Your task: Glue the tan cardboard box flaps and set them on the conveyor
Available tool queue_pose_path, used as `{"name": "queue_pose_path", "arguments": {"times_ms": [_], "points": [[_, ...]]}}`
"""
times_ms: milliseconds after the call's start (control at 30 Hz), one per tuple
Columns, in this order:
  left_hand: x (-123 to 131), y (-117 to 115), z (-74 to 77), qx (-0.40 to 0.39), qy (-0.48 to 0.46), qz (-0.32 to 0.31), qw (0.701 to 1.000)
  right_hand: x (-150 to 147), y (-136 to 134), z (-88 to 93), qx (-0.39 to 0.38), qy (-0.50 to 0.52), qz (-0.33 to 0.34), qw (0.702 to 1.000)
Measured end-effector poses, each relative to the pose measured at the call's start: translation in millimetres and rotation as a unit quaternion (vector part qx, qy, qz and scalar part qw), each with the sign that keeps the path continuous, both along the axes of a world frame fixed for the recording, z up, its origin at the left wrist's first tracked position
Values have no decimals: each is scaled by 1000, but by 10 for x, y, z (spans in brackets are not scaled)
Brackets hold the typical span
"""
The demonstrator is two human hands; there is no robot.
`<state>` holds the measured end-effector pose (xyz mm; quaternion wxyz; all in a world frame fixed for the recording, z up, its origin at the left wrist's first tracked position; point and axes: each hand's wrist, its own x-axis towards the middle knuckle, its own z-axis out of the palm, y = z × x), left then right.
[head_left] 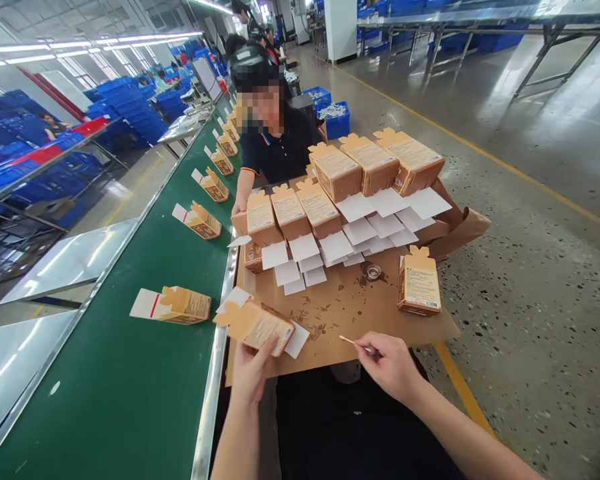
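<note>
My left hand (254, 367) grips a small brown carton (260, 325) with printed text, tilted above the cardboard-topped table near the belt's metal edge. White flaps stick out at both ends of it, and a scalloped tab shows on the left. In my right hand (387, 365), thumb and fingers pinch a thin cotton swab (349, 340), its white tip pointing left toward the carton. Beyond the swab, a small round clear dish (373, 272) sits among dark wet spots on the cardboard (325, 307). A single upright carton (420, 283) stands right of the dish.
Stacked cartons (320, 203) with white flaps hanging out fill the table's far side. To the left runs a green conveyor belt (145, 373) carrying a row of spaced cartons (187, 305). A co-worker (280, 150) sits behind the stack, one hand at a carton. Blue crates (336, 121) stand behind.
</note>
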<state>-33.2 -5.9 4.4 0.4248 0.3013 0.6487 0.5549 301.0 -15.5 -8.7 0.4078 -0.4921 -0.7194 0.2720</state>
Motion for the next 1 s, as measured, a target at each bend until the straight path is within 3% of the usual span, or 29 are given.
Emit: {"name": "queue_pose_path", "arguments": {"times_ms": [133, 300, 500, 667, 800, 933, 1000], "points": [[277, 139, -205, -17, 11, 4, 1000, -548, 117, -237, 5, -38, 69, 997], [184, 131, -169, -17, 7, -29, 999, -840, 237, -386, -3, -99, 124, 987], [373, 20, -288, 20, 34, -1, 999, -710, 264, -380, -13, -87, 95, 992], [537, -170, -418, 30, 163, 15, 986, -353, 153, -286, -17, -11, 10, 1000], [586, -259, -383, 1, 234, 14, 972, -153, -28, -216, -37, 32, -39, 998], [634, -212, -325, -9, 244, 8, 970, -194, -133, -166, -66, 66, -44, 995], [543, -186, -309, -7, 242, 16, 970, -233, -132, -152, -72, 81, -40, 993]]}}
